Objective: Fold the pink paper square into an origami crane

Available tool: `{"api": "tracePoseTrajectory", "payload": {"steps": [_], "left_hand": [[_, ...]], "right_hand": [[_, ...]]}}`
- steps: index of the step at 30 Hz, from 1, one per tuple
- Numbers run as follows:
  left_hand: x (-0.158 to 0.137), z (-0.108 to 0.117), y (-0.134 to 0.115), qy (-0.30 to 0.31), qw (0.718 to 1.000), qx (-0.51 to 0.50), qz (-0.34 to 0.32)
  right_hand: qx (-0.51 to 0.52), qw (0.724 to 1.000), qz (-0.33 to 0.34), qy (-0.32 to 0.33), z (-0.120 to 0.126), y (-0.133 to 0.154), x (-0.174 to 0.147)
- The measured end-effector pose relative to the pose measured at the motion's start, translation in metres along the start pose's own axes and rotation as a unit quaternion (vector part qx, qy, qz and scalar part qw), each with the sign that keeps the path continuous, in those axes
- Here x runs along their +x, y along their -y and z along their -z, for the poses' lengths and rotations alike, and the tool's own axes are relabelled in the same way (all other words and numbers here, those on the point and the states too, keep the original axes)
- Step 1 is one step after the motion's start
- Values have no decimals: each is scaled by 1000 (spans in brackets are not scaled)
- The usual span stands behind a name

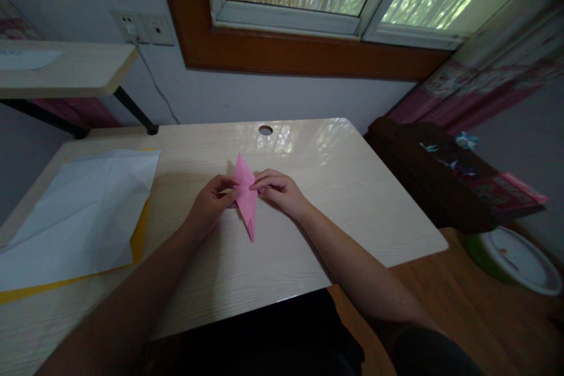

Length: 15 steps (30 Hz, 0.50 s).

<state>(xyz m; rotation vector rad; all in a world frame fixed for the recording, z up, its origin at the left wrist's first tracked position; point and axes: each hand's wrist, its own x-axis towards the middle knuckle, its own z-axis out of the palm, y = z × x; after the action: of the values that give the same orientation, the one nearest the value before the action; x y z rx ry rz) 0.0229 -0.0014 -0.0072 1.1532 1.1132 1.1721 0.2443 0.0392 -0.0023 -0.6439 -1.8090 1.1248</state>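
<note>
A piece of folded pink paper point(247, 202) is held between my hands just over the desk. It is a long, narrow diamond, with one point toward the window and a slimmer, layered point toward me. My left hand point(214, 202) pinches its left edge near the middle, thumb and fingers closed on it. On the opposite edge, my right hand point(282, 191) pinches the paper at about the same height. The fingers partly hide both side edges.
Large white sheets point(83, 211) lie over a yellow sheet point(140, 232) at the left of the pale desk point(352, 205). A raised shelf point(66, 73) stands at the back left. The desk has a round cable hole point(265, 130). A dark brown cabinet point(409, 170) is at the right.
</note>
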Motion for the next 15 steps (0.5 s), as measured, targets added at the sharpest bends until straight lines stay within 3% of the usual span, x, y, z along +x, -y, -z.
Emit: {"api": "tracePoseTrajectory", "payload": {"steps": [15], "left_hand": [[0,-1,-3,-32,999,35,5]], "right_hand": [[-8,1000,-6,21,-1,4,-1]]}}
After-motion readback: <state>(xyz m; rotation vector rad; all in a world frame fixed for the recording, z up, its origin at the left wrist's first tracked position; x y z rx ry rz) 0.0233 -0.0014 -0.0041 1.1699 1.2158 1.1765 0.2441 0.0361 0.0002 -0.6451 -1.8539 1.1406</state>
